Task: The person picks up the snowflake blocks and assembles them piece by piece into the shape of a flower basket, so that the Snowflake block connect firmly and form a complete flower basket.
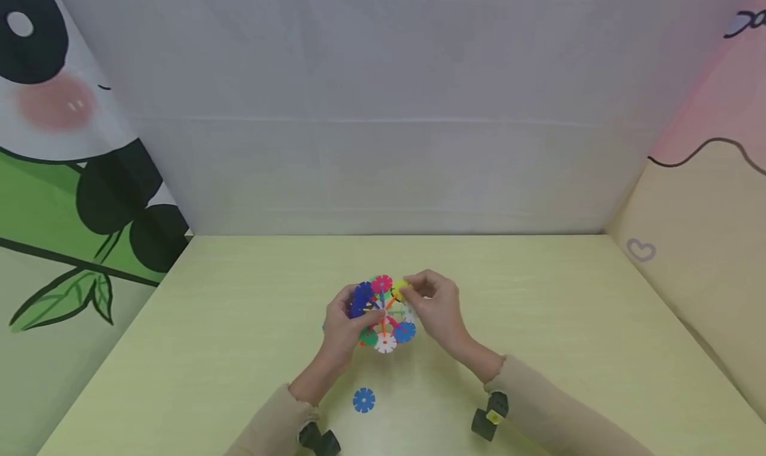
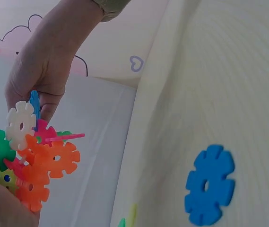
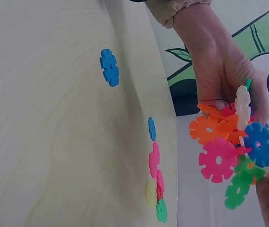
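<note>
A ball-like cluster of interlocking snowflake discs [image 1: 385, 342] in many colours is held up between both hands. My left hand [image 1: 341, 324] grips its left side, the thumb reaching across toward the middle and a dark blue disc [image 1: 362, 296] by the fingers. At the upper right, my right hand [image 1: 438, 308] pinches a yellow disc [image 1: 399, 288] at the cluster's edge. Orange discs [image 2: 57, 159] and a white disc [image 2: 21, 126] show on the cluster in the left wrist view. From the right wrist, a pink disc [image 3: 218, 160] and a green disc [image 3: 237, 191] show too.
One loose blue disc [image 1: 364, 400] lies flat on the pale wooden table [image 1: 179, 389], nearer the body than the cluster. Farther along the tabletop lie several more, including a pink disc [image 3: 154, 160] and a green disc [image 3: 161, 211]. A white wall [image 1: 383, 170] stands behind the table.
</note>
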Tool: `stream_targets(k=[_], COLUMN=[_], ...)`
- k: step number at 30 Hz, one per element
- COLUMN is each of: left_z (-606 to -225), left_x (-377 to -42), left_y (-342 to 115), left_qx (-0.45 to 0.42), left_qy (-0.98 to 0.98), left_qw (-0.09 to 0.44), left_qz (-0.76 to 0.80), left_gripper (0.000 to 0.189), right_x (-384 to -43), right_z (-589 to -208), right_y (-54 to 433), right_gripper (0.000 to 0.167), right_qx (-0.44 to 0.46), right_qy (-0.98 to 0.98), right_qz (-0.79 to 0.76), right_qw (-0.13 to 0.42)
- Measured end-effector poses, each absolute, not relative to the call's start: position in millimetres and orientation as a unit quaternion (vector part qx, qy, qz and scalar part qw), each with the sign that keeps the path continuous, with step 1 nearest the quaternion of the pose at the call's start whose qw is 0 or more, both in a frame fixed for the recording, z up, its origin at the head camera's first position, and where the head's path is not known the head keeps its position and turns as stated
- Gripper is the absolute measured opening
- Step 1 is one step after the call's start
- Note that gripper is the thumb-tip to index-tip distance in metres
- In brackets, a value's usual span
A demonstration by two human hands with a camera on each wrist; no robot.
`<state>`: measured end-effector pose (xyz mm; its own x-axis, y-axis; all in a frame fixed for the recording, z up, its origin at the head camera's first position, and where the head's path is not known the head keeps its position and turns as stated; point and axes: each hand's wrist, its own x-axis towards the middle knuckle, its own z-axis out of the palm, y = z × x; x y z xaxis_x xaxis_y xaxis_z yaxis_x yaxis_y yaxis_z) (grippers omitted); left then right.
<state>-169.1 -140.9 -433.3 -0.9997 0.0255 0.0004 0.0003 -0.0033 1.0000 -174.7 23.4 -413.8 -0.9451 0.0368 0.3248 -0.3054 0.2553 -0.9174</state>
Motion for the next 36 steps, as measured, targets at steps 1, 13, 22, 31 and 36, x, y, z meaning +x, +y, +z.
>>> stream_targets(k=[1,13,22,31,36], left_z=[-433,-429,-427,-425,-425], left_x=[-169,-164,-164,-162,-163], left_y=[-141,-147,-147,-142,-140], left_qx=[0.017,0.142,0.14,0.112,0.104], left_qy=[0.714,0.763,0.724,0.701,0.697], left_qw=[0.011,0.003,-0.015,-0.02,-0.023], left_qz=[0.7,0.631,0.675,0.704,0.709], left_gripper=[0.043,0.056,0.052,0.05,0.049], right_x=[-175,-169,-168,-166,-165], right_z=[-413,-411,-406,-405,-404], right_y=[24,33,34,35,35], right_gripper=[0.011,0.013,0.017,0.017,0.018], right_qx=[0.087,0.107,0.118,0.11,0.102], right_qy=[-0.78,-0.784,-0.778,-0.776,-0.776], right_qz=[0.603,0.588,0.593,0.597,0.599], right_qw=[0.143,0.164,0.168,0.173,0.17])
